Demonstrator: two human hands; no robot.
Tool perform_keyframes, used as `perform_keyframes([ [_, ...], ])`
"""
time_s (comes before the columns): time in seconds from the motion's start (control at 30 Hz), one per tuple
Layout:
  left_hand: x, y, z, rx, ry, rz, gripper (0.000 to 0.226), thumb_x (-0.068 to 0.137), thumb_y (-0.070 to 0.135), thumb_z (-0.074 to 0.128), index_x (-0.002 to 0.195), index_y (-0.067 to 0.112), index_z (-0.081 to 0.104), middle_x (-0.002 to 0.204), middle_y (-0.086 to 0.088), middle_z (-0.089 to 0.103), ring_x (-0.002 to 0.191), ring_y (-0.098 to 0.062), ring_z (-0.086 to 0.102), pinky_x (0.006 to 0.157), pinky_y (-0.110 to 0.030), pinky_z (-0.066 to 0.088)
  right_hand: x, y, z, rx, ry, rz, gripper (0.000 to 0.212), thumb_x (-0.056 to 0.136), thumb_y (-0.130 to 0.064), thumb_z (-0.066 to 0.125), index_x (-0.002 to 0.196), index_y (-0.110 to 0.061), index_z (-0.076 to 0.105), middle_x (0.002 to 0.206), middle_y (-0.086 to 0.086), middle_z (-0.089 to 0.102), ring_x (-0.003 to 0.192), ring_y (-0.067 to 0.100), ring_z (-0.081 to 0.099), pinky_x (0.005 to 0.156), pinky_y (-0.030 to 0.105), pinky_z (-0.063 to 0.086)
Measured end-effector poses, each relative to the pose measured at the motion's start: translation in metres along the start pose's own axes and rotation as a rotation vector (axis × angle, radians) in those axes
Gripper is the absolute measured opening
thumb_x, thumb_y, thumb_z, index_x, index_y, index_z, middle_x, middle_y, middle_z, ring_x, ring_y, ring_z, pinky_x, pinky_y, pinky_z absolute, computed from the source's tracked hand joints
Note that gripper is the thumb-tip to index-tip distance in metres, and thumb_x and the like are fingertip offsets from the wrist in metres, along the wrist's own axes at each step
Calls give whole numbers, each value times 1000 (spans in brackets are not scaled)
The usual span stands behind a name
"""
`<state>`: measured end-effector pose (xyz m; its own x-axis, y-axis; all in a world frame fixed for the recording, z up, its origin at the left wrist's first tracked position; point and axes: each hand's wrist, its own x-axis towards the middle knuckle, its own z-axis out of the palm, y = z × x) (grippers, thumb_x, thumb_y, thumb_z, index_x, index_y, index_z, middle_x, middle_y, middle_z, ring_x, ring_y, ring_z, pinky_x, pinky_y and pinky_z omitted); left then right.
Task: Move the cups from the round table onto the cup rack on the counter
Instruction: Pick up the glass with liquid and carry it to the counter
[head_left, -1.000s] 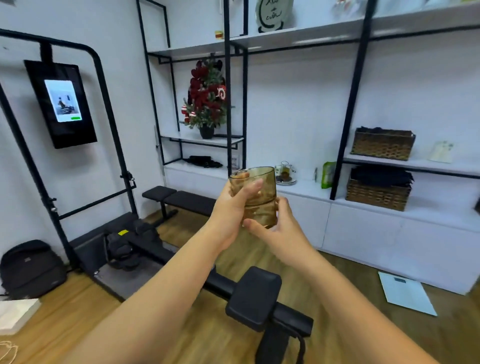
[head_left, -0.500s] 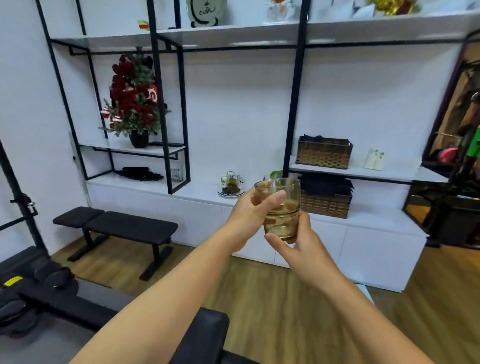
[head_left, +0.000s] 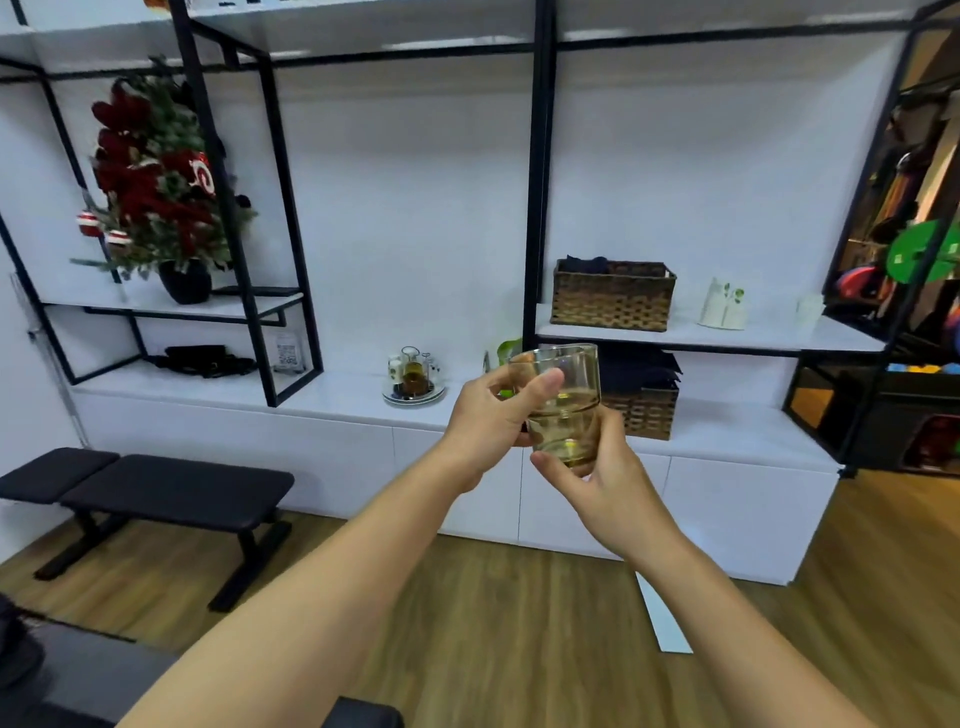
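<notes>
The long white counter (head_left: 337, 395) runs across the middle of the frame, and on it, just left of centre, stands a small wire cup rack (head_left: 414, 375) on a plate; it seems to hold cups already, though it is too small to be sure. The amber, stepped glass cup (head_left: 563, 402) is in the air at centre, not yet at the counter. It could slip, being smooth glass, or knock the rack. The left hand (head_left: 491, 415) grips its upper part, thumb across the front. The right hand (head_left: 602, 480) cradles its base with curled fingers.
</notes>
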<state>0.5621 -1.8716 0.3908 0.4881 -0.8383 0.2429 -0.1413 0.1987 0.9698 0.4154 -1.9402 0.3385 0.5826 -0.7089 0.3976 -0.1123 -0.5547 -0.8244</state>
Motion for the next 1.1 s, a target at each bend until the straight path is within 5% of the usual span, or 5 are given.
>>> perform_keyframes([
  [0.27, 126, -23, 40, -31, 107, 43, 47, 76, 55, 79, 110, 23, 76, 101, 0, 77, 93, -14, 75, 68, -36, 63, 126, 65, -39, 26, -61, -81, 67, 76, -68, 69, 126, -44, 33, 117, -24, 56, 100, -4, 59, 81, 24, 53],
  [0.7, 267, -67, 83, -99, 235, 2, 77, 55, 58, 85, 118, 21, 60, 118, -7, 68, 91, -9, 74, 64, -30, 60, 274, 156, -74, 174, -241, -49, 70, 75, -60, 76, 131, -42, 38, 113, -33, 59, 106, -8, 60, 79, 12, 48],
  [0.93, 344, -105, 50, -131, 275, -33, 84, 67, 42, 83, 136, 32, 38, 122, -4, 64, 87, -10, 74, 67, -37, 61, 343, 202, -32, 323, -240, 2, 74, 70, -59, 76, 133, -36, 44, 107, -34, 60, 103, 0, 63, 83, 37, 58],
  [1.1, 420, -140, 9, -229, 267, -48, 72, 68, 39, 83, 128, 32, 44, 115, -4, 63, 90, -12, 73, 71, -40, 62, 421, 227, 9, 386, -222, -15, 72, 68, -53, 80, 131, -38, 48, 112, -20, 66, 104, 9, 66, 81, 36, 58],
])
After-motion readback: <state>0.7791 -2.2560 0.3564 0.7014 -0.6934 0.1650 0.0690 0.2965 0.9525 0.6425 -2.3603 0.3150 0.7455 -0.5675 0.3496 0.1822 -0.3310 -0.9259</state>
